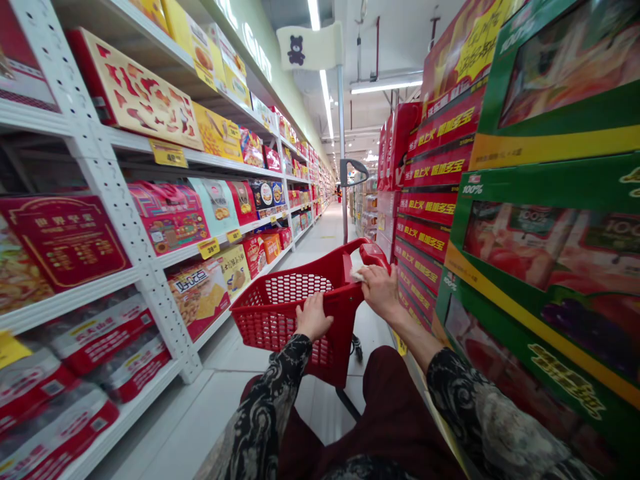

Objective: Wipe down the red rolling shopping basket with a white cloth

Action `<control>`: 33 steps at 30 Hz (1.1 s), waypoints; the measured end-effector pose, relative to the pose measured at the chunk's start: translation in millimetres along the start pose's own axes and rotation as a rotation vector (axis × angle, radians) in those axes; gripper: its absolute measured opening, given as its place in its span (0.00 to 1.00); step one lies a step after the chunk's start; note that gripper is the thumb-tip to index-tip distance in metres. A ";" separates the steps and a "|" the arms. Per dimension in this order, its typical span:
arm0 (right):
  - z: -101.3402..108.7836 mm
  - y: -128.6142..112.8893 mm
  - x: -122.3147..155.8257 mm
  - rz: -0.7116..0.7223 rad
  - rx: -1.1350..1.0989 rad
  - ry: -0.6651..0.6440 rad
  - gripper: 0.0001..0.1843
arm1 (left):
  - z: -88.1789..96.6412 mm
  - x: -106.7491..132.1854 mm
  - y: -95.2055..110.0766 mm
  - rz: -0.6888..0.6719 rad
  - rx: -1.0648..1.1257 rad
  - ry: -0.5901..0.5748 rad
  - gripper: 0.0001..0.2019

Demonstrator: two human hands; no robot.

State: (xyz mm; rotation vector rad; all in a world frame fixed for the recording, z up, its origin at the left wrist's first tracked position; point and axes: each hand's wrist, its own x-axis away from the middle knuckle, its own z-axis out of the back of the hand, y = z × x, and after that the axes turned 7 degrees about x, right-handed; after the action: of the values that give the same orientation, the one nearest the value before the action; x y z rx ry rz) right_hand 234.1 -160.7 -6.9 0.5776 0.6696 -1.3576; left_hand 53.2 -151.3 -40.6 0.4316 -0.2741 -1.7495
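A red plastic shopping cart basket stands in front of me in a store aisle, and nothing shows inside it. My left hand is closed over the basket's near rim. My right hand grips the red cart handle and also pinches a small white scrap, perhaps paper, against it. A grey pole with a white bear flag rises from the cart. Both my sleeves are dark with a pale pattern.
White shelves full of boxed gift packs line the left side. Stacked red cartons and green juice cartons crowd close on the right. The pale tiled aisle runs straight ahead between them.
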 end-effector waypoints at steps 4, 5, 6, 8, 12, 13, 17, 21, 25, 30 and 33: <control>-1.0 -1.0 3.6 0.006 0.017 0.038 0.15 | -1.2 0.5 -1.5 0.027 -0.003 -0.006 0.38; -5.0 -6.6 5.9 0.048 0.015 0.033 0.15 | -1.4 0.7 -1.7 0.028 -0.008 -0.006 0.37; -9.8 -12.8 8.1 0.092 0.013 0.028 0.16 | -1.5 0.9 -2.1 0.024 -0.014 -0.006 0.37; -20.0 -23.7 10.9 0.157 0.012 0.028 0.16 | -1.1 0.5 -4.1 0.008 -0.025 -0.005 0.36; -32.2 -26.1 8.6 0.220 0.001 0.021 0.15 | 1.5 -3.4 -7.8 -0.011 -0.046 -0.004 0.36; -33.2 -22.9 7.1 0.238 -0.004 0.010 0.15 | 2.4 -4.6 -7.6 -0.010 -0.049 -0.008 0.36; -33.8 -6.9 0.6 0.251 -0.019 -0.024 0.16 | 5.5 -7.5 -4.0 -0.014 -0.059 -0.027 0.36; -32.7 5.2 -5.2 0.214 -0.045 -0.071 0.17 | 5.3 -7.6 -5.8 -0.064 -0.089 -0.060 0.36; -28.6 14.5 -8.8 0.173 -0.074 -0.131 0.17 | 0.8 -9.1 -21.5 0.043 -0.059 -0.063 0.38; -26.1 25.6 -7.4 0.181 -0.103 -0.153 0.19 | -2.6 -7.2 -41.4 0.071 -0.094 -0.093 0.38; -25.7 27.4 -5.5 0.160 -0.082 -0.146 0.18 | -1.6 -1.9 -41.7 0.028 -0.115 -0.090 0.38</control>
State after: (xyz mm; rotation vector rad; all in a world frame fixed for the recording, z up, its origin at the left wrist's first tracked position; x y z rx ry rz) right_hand 258.3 -134.9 -20.8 0.4518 0.5467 -1.2047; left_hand 17.3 -140.2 -58.9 0.2648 -0.2409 -1.7502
